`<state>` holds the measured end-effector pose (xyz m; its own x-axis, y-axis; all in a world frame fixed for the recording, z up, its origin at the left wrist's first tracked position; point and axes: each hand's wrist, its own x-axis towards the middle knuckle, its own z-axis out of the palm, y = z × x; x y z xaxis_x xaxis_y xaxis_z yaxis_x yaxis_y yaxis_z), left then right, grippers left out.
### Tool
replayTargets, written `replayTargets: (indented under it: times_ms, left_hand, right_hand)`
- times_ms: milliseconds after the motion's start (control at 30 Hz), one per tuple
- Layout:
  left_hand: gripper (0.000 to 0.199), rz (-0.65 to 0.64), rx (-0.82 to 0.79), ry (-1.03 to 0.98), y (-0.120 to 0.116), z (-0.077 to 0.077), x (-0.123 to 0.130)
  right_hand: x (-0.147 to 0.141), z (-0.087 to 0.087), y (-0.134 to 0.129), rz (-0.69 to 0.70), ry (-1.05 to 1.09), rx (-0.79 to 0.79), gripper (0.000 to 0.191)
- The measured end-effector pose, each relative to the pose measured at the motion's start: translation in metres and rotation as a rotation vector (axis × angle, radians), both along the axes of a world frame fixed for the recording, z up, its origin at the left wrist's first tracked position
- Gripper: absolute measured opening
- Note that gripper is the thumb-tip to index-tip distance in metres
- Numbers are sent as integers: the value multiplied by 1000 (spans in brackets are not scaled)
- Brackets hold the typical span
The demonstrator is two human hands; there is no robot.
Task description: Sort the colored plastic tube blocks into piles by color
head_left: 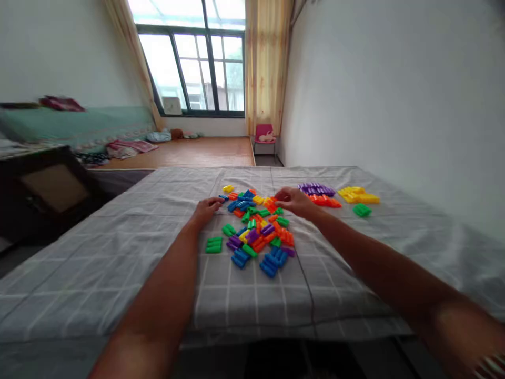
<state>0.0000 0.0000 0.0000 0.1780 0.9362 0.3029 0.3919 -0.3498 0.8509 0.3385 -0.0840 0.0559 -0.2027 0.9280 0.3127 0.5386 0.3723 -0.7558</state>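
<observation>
A loose pile of plastic building blocks (pixel 258 213) in blue, orange, green, yellow and purple lies on a grey checked cloth. At the pile's far left side, my left hand (pixel 207 211) has its fingers closed at a small blue block (pixel 223 198). On the opposite side, my right hand (pixel 294 201) pinches at an orange block (pixel 270 203) between thumb and fingers. Part of that block is hidden by the fingertips. Nearer to me lie blue blocks (pixel 273 261) and a green block (pixel 213 244).
Right of the pile sit sorted groups: purple blocks (pixel 316 189), orange-red blocks (pixel 325 201), yellow blocks (pixel 359 195) and a green group (pixel 362 210). The checked cloth (pixel 130 247) covers the table. A dark cabinet (pixel 55 189) stands left; a white wall (pixel 386 95) rises right.
</observation>
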Motion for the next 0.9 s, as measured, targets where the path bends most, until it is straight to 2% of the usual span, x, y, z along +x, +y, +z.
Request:
replayTargets:
  times_ms: [100, 167, 233, 333, 433, 533, 567, 633, 733, 833, 900]
  left_hand:
    - [41, 9, -28, 4, -2, 3, 2]
    - [39, 22, -37, 28, -3, 5, 3]
    - [37, 44, -34, 65, -5, 8, 5]
    - [36, 73, -35, 109, -8, 12, 6]
    - [36, 80, -37, 106, -10, 12, 6]
    - [36, 60, -40, 93, -8, 9, 4]
    - [36, 52, -46, 94, -7, 8, 4]
    - [37, 42, -51, 104, -5, 6, 3]
    - [38, 36, -40, 124, -5, 6, 4]
    - [39, 38, -34, 145, -7, 8, 5]
    - [39, 40, -30, 155, -9, 10, 6]
  right_hand:
    - [95, -6, -17, -274, -58, -19, 31]
    - [141, -16, -27, -421, -124, -32, 29]
    - [167, -28, -34, -472, -166, -46, 27]
    - [179, -45, -34, -486, -202, -61, 23]
    - [170, -48, -30, -519, -294, -24, 22]
    - [146, -38, -31, -568, -405, 135, 23]
    - [134, -33, -34, -542, -420, 180, 24]
    - [104, -25, -41, -358, -427, 184, 27]
    - [52, -17, -56, -2, -431, 56, 32]
    - [13, -14, -69, 123, -468, 33, 37]
    - [3, -14, -74, 148, -488, 40, 34]
